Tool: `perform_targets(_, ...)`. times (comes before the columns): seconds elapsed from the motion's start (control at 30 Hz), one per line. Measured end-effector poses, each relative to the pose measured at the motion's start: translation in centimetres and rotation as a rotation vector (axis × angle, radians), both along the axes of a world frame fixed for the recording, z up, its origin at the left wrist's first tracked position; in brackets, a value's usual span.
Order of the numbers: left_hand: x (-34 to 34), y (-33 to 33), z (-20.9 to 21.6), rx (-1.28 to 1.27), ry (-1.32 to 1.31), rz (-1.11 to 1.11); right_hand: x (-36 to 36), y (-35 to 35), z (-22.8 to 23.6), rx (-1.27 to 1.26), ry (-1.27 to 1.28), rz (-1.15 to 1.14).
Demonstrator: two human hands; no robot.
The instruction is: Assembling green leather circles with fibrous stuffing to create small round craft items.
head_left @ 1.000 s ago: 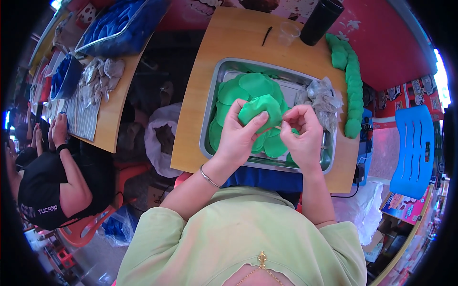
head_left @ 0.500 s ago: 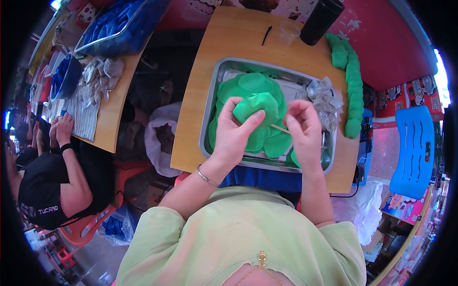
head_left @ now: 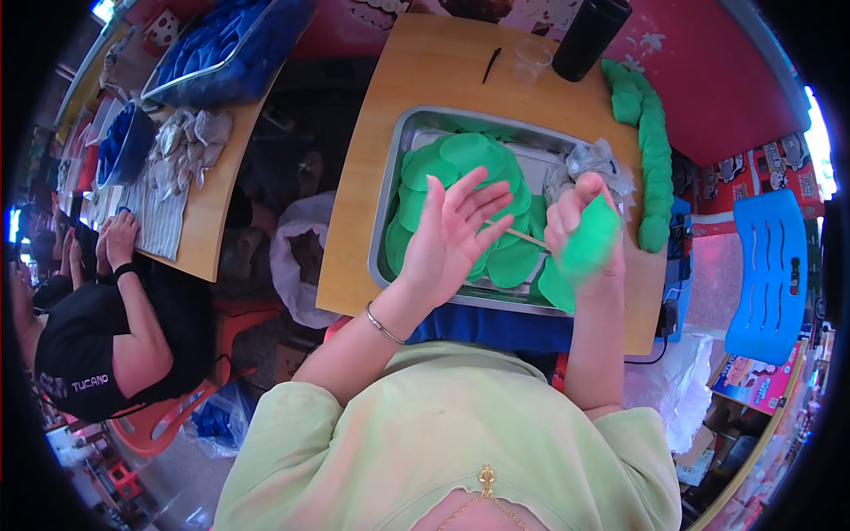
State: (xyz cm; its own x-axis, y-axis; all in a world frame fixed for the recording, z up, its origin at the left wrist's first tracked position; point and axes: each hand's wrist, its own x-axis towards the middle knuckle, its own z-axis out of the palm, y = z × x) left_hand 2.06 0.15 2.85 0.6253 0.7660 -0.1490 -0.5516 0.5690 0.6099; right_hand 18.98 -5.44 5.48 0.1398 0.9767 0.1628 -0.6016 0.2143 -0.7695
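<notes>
My left hand (head_left: 456,232) is open, its fingers spread and palm turned up, over a pile of thin green fabric rounds (head_left: 478,159) in a metal tray (head_left: 383,212). To its right, my right hand (head_left: 584,221) is closed on a green fabric piece (head_left: 595,234), which is blurred by motion. A thin pale stick (head_left: 527,237) also sticks out from the right hand's fingers toward the left hand. At the tray's right end, beside the right hand, lies a clear plastic bag (head_left: 598,164) with greyish contents.
A row of rounded green pieces (head_left: 655,168) lies along the table's right edge. At the back stand a black cylinder (head_left: 591,40) and a clear cup (head_left: 531,57). Left, a co-worker (head_left: 106,341) sits by another table with a blue-filled bin (head_left: 212,53). A blue chair (head_left: 766,274) stands right.
The green piece has passed from my left hand to my right, which has moved slightly right. My left hand has let go and spread its fingers.
</notes>
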Motion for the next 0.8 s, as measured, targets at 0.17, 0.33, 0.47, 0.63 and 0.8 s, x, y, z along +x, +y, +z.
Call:
perform_targets(0.17, -0.2, -0.4, 1.2, -0.181, -0.157, -0.206, -0.2, 0.4, -1.0, -0.141, -0.484, -0.097)
perform_targets(0.33, -0.3, -0.4, 0.4, -0.138, -0.297, -0.242, -1.1, 1.1, -1.0, -0.151, -1.021, -0.382)
perform_targets(0.47, -0.2, -0.9, 0.2, 0.147, 0.108, -0.152, -1.7, 0.2, -0.8, -0.143, -0.774, -0.395)
perform_targets(0.63, -0.4, 0.2, 0.4, 0.350, 0.272, -0.015, -0.8, 0.2, -2.0, -0.088, -0.761, -0.328)
perform_targets(0.8, -0.8, 1.0, 1.0, 0.770, 0.625, 0.022, 0.4, 0.1, -0.2, 0.030, -1.114, -0.276)
